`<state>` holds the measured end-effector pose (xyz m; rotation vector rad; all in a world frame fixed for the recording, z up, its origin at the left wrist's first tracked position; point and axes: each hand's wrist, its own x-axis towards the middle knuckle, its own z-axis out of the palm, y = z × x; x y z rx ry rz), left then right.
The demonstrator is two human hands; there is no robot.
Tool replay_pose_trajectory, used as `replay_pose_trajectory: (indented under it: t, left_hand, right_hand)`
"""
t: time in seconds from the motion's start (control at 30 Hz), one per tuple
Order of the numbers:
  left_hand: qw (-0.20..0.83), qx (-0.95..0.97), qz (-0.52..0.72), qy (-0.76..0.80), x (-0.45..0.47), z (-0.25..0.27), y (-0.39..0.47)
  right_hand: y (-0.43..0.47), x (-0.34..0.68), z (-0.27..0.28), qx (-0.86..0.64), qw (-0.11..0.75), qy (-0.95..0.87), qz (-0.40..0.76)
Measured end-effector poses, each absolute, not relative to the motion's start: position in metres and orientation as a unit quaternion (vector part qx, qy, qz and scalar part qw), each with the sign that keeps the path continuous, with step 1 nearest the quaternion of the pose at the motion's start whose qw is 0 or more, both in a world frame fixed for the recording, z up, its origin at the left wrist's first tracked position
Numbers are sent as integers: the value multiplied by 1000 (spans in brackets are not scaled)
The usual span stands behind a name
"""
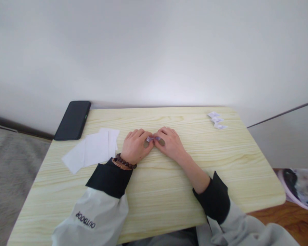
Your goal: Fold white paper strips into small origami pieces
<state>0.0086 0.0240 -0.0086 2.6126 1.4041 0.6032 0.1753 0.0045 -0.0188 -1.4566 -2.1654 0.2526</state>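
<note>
We have the left hand and right hand meeting over the table, thumbs and forefingers pinched together on a small paper; its exact shape is hard to tell behind them. The two-sided hold probably steadies it. Our sheets lie beside the left hand, likely for easy reach; folded pieces sit apart near the far right corner. Bare wood runs rightward and toward our near edge; the phone bounds the far left.
</note>
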Motion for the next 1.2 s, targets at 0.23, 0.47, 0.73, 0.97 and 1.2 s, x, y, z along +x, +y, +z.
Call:
replay_pose_trajectory:
  t: [0.23,0.47,0.73,0.97,1.2]
  left_hand:
    - [45,863,184,468,9,-7,24]
    - [49,860,190,471,8,-9,24]
    - [93,857,216,458,6,-9,27]
    - [204,824,292,441,-4,-20,38]
    - [178,790,332,483,-4,-23,39]
  right_hand:
    - [5,174,-14,-553,217,-800,86]
    - [6,173,-14,-556,213,-798,90]
    - [6,174,-18,-554,237,-793,87]
    - [7,177,-25,-554,327,-758,107]
    - [11,181,-25,-569,373,-717,153]
